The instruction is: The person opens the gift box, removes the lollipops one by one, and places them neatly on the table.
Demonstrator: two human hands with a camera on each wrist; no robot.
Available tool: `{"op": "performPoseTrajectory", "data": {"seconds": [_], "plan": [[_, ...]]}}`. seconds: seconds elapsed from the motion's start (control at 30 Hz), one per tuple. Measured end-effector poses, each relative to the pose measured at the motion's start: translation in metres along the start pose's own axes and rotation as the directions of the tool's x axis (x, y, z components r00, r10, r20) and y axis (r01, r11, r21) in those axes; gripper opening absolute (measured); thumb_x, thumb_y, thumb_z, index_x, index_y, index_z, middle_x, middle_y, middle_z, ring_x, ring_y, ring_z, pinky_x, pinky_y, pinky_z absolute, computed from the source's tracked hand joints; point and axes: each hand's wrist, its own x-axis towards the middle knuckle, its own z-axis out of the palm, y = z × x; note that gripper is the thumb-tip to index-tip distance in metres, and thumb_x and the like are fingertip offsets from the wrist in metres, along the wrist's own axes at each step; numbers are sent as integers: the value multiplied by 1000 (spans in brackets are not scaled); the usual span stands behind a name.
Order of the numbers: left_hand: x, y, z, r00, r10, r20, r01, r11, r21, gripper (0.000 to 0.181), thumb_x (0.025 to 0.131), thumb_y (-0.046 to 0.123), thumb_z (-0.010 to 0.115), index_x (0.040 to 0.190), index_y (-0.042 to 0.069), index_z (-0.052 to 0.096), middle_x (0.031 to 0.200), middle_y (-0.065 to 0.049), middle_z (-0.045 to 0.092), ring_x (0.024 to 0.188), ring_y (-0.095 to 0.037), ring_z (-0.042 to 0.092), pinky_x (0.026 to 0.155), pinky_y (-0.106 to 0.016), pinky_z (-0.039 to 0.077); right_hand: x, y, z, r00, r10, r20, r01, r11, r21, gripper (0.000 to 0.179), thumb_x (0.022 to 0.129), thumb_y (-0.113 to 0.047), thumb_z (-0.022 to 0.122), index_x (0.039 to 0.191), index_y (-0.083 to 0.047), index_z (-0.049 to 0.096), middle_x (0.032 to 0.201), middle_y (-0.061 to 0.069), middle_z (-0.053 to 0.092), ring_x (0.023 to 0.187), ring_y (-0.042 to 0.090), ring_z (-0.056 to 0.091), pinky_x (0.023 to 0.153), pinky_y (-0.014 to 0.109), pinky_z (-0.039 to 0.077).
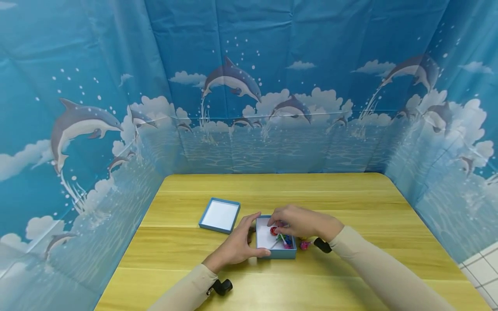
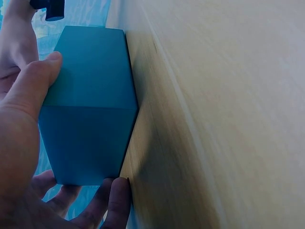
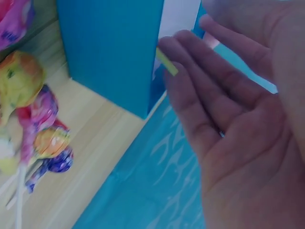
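Observation:
A blue open box (image 1: 282, 254) with a white inside stands on the table, holding several wrapped lollipops (image 1: 288, 242) at its right side. My left hand (image 1: 238, 242) grips the box from the left, its thumb on the near wall and fingers round the far corner. In the left wrist view the box (image 2: 90, 143) shows between thumb and fingers. My right hand (image 1: 297, 220) reaches in over the far right wall. Thumb and forefinger pinch a red lollipop (image 1: 274, 231) inside. A yellow stick (image 3: 167, 62) shows near the fingers in the right wrist view; the fingertips are partly hidden there.
A blue lid (image 1: 219, 215) lies white side up, left of the box. More wrapped lollipops (image 3: 50, 140), pink, orange and purple, lie on the table to the right, partly beneath my right wrist. A dolphin-printed curtain (image 1: 249, 142) stands behind the wooden table (image 1: 186, 259).

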Motion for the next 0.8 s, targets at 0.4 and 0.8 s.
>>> {"op": "performPoseTrajectory", "data": {"seconds": [0.4,0.8], "plan": [[1,-4,0,1000,15,-17,-16,1000,-22,118,98,53,96,187,20,26,189,-11,35,167,-32,48,133,-60,47,24,-4,4,985,90,149,-102,992,73,26,116,-8,73,139,-2,82,126,12,87,100,6,80,90,25,67],[2,-7,1,1000,15,-19,-16,999,-29,117,98,54,95,187,24,26,190,-11,33,175,-37,40,139,-66,40,39,5,12,978,75,193,-104,984,143,17,114,-10,76,125,-11,89,107,-2,88,88,0,77,87,21,66]]}}
